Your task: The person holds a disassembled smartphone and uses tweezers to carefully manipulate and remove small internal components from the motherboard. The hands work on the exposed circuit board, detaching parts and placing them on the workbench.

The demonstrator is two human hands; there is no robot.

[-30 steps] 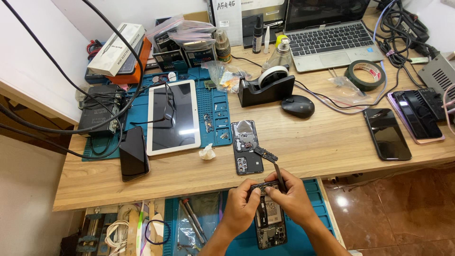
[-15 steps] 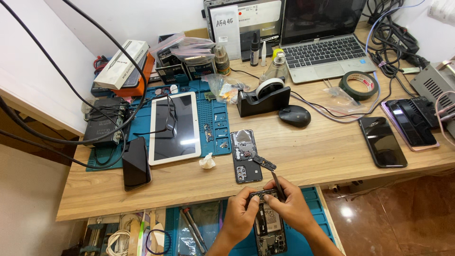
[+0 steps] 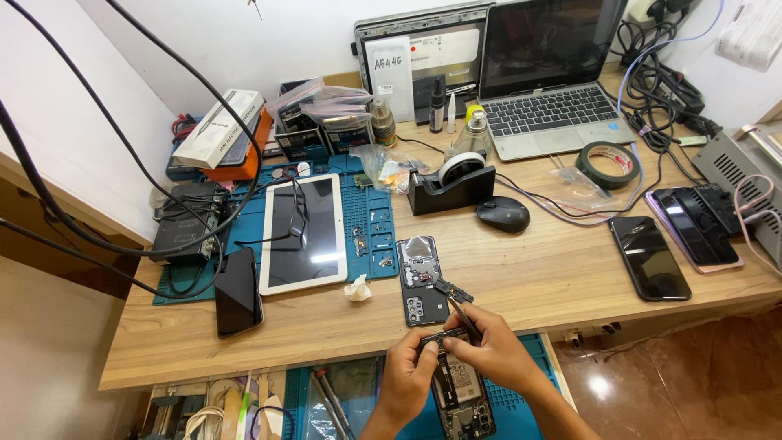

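Note:
An opened phone with its insides showing lies on a blue mat in a pulled-out drawer below the desk edge. My left hand grips the phone's upper left edge. My right hand holds thin black tweezers, whose tips meet the phone's top end. Just beyond my hands, on the wooden desk, lies a dark phone back panel with a small black part beside it.
A white tablet rests on a blue work mat, with a black phone to its left. Behind are a tape dispenser, a mouse and a laptop. More phones lie right. Tools fill the drawer.
Both hands stay on the opened phone, with the tweezers working at its top end. The view has shifted a little, so the desk sits lower in the picture.

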